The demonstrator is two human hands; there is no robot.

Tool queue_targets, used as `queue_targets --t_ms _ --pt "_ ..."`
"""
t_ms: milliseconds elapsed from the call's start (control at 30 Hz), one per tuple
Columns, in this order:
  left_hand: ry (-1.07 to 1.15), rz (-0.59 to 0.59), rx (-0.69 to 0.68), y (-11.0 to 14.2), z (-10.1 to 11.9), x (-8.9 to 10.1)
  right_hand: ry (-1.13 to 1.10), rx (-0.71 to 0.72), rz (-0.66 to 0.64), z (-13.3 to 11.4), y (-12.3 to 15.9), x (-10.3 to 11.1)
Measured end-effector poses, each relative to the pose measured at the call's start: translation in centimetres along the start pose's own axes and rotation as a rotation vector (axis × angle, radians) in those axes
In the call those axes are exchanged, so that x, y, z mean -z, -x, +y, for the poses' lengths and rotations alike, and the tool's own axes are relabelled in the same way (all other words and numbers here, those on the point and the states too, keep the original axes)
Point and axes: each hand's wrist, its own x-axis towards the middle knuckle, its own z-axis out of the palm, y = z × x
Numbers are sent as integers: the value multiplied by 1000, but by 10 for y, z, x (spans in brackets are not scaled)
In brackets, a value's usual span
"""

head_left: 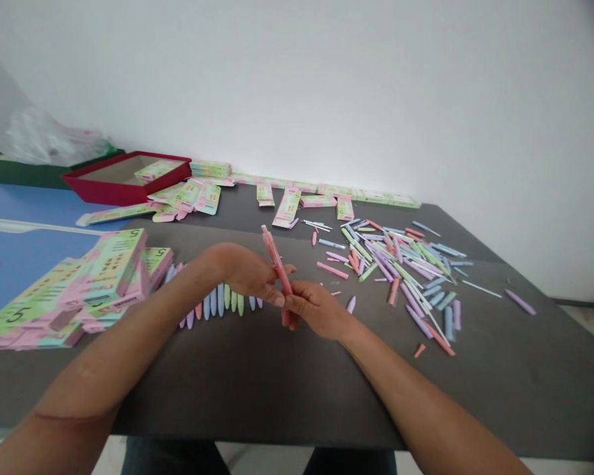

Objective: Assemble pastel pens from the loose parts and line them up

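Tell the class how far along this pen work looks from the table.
Done: pastel pen parts lie in a neat row beside stacked printed cartons. In hand: a pink pen, held by the left hand and right hand. Left: a loose heap of pen parts.

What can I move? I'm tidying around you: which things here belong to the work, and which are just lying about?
In the work: pink pen between left hand and right hand; row of pastel pen parts; loose pastel pen parts; stacked printed card boxes.
Lying about: red tray; green tray; clear plastic bag.
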Motion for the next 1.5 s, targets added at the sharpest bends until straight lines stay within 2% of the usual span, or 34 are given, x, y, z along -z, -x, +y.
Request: queue_targets --t_ms 67,167,267,367,433,733,933,1200,1367,1500 --pt "39 -27 -49 0 1 0 -114 45 22 1 -1 -2" --pt "43 -60 36 3 0 -3 -282 88 74 3 -1 1" --pt "10 -86 118 4 0 -6 -323 86 181 5 -1 8" --pt "17 -94 114 1 2 -8 -317 71 330 3 -2 13" --pt "25 -101 98 -1 4 -9 -323 73 376 -2 -1 14" --pt "8 -161 106 -6 11 -13 -500 96 381 -9 2 30" --pt "10 -193 101 -6 19 -16 -463 132 402 -14 7 38" --pt "-77 -252 115 -10 32 -18 -512 177 423 -8 8 50" --pt "-68 -245 126 -12 37 -20 -501 148 435 -6 9 54" --pt "-50 -258 128 -13 37 -23 -537 203 468 -4 6 54"
